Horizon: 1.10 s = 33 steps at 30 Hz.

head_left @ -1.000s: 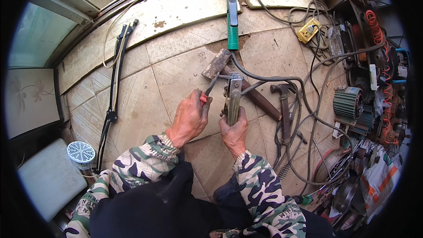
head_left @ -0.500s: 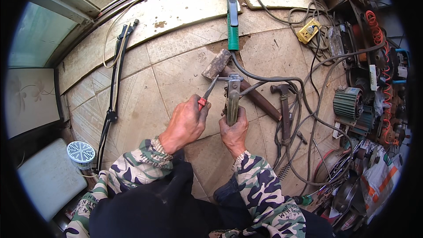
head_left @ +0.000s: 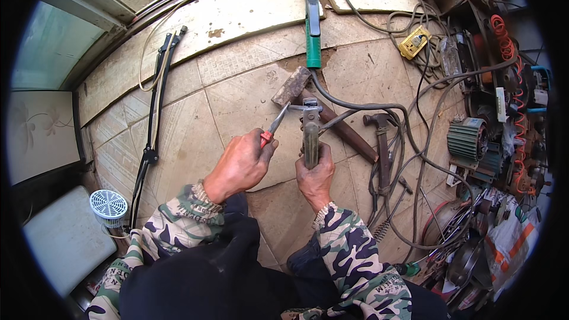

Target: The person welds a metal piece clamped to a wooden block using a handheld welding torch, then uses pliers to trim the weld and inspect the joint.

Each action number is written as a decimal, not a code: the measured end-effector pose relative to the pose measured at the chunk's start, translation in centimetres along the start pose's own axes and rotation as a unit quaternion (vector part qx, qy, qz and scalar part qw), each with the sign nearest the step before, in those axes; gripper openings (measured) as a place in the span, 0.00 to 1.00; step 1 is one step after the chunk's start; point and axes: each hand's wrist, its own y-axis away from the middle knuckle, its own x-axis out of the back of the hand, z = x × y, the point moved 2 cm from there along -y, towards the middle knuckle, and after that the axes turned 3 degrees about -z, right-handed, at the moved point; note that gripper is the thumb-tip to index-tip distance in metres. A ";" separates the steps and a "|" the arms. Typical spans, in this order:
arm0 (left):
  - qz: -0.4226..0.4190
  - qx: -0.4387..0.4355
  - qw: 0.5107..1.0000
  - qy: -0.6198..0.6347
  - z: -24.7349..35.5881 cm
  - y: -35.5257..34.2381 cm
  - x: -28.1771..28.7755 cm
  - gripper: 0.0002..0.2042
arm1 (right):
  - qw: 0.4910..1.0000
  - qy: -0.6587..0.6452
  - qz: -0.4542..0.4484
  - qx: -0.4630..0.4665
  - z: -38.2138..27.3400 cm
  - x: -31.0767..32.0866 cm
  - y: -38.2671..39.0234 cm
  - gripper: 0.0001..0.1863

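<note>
Since a second ago: left hand (head_left: 240, 163) drawn slightly back and down, its red-handled pliers (head_left: 274, 125) now angled up to the right with the nose reaching the top of the grey cylindrical tool (head_left: 310, 133); right hand (head_left: 316, 175) and that tool little changed in place. Judged effect: nose of the pliers brought to the head of the tool, work on its upper end in hand. Left hand: closed around the pliers' red grips. Right hand: closed around the lower body of the grey tool, held upright, a thick grey cable (head_left: 355, 106) leaving its head toward the right. Both held just above the tiled floor (head_left: 189, 136), between the knees. Just beyond the tool's head: rusty sledgehammer (head_left: 294, 86) lying on the floor, its brown handle running down to the right behind the tool. Right of it: claw hammer (head_left: 382, 142) lying among loops of cable. Farther off, top centre: green-and-grey bar tool (head_left: 312, 29). Top right: yellow socket box (head_left: 414, 42). Far right: finned electric motor (head_left: 467, 142) amid clutter. Left: long black rod assembly (head_left: 155, 106) on the floor. Lower left: white round grille (head_left: 108, 206).
</note>
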 end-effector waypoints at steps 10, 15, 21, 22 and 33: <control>-0.079 0.022 0.995 0.064 -0.8 -0.1 1.0 0.16 | 0.999 0.020 0.011 0.023 -0.5 0.2 0.0 0.17; -0.116 0.057 0.977 0.168 -1.1 -0.1 1.6 0.19 | 0.998 0.032 0.021 0.040 -0.7 0.3 0.0 0.18; -0.137 0.063 0.978 0.143 -0.2 0.0 2.5 0.19 | 1.000 0.024 0.005 0.018 -0.9 0.6 0.0 0.23; -0.136 0.068 0.977 0.151 -0.3 0.1 2.5 0.19 | 1.000 0.025 0.005 0.018 -1.0 0.5 0.0 0.23; -0.140 0.075 0.971 0.178 -0.4 0.1 2.4 0.19 | 0.999 0.040 0.014 0.026 -1.1 0.6 0.0 0.25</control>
